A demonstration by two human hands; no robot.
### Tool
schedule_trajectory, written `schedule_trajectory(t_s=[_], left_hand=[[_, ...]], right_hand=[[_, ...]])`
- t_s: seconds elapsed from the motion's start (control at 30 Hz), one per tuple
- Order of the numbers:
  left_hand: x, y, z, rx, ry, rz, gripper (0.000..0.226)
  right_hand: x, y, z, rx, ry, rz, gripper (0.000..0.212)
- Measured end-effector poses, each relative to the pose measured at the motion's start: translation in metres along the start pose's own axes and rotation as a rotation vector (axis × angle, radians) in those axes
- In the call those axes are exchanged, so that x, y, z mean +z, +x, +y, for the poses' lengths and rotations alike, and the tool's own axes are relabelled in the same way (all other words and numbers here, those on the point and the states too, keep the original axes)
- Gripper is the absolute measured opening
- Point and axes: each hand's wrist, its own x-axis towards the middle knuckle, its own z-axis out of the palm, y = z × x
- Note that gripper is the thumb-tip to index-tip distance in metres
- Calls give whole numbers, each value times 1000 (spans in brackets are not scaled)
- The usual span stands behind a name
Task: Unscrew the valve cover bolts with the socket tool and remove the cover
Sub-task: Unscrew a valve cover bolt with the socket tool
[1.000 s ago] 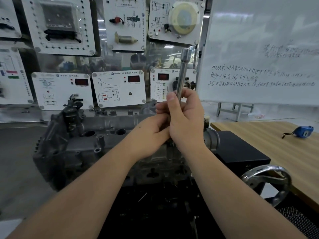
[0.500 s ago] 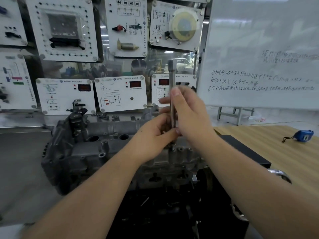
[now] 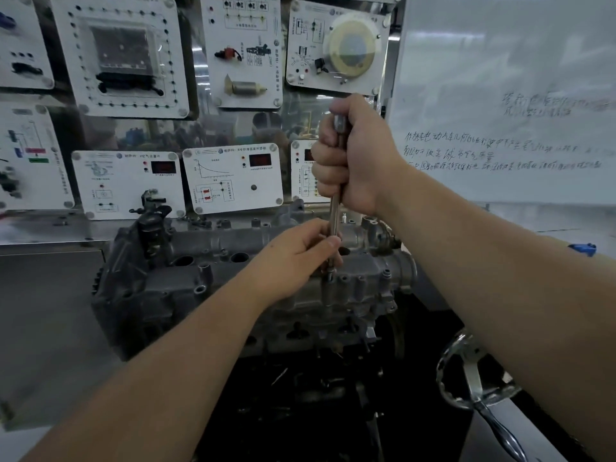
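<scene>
R hand point(image 3: 356, 155) moved up socket tool point(image 3: 334, 215), fist round its top; L hand point(image 3: 300, 251) pinched shaft low; tip now at bolt point(image 3: 329, 276) on cover point(image 3: 266, 238); prob. ready to turn.

I read a round VW badge point(image 3: 220, 151) at the head of the middle white instrument panel point(image 3: 233, 178); its printed title is too small to make out. The whiteboard point(image 3: 506, 95) carries handwritten Chinese lines point(image 3: 500, 155), blurred beyond sure reading. The red displays point(image 3: 260, 160) show no legible digits.
</scene>
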Motion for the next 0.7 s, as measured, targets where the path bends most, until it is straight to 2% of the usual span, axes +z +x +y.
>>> schedule_trajectory(t_s=[0.1, 0.2, 0.27, 0.33, 0.47, 0.53, 0.6, 0.7], left_hand=[[2, 1, -2, -7, 16, 40, 22], [3, 1, 0, -18, 92, 82, 31], [3, 1, 1, -14, 95, 74, 25], [3, 0, 3, -17, -6, 31, 9], [0, -5, 5, -9, -58, -2, 17], [0, -6, 5, -6, -46, 13, 13], [0, -5, 5, -24, -42, 35, 13], [2, -1, 5, -27, -18, 89, 11]], right_hand=[[5, -3, -4, 14, -99, 73, 37], [18, -6, -2, -35, -134, 238, 34], [24, -6, 2, -91, -114, 312, 35], [23, -5, 6, -113, -49, 271, 41], [11, -2, 2, -48, 18, -17, 45], [7, -2, 1, -23, 6, -61, 43], [7, -4, 0, -17, -22, -12, 41], [15, -6, 0, -10, -91, 203, 36]])
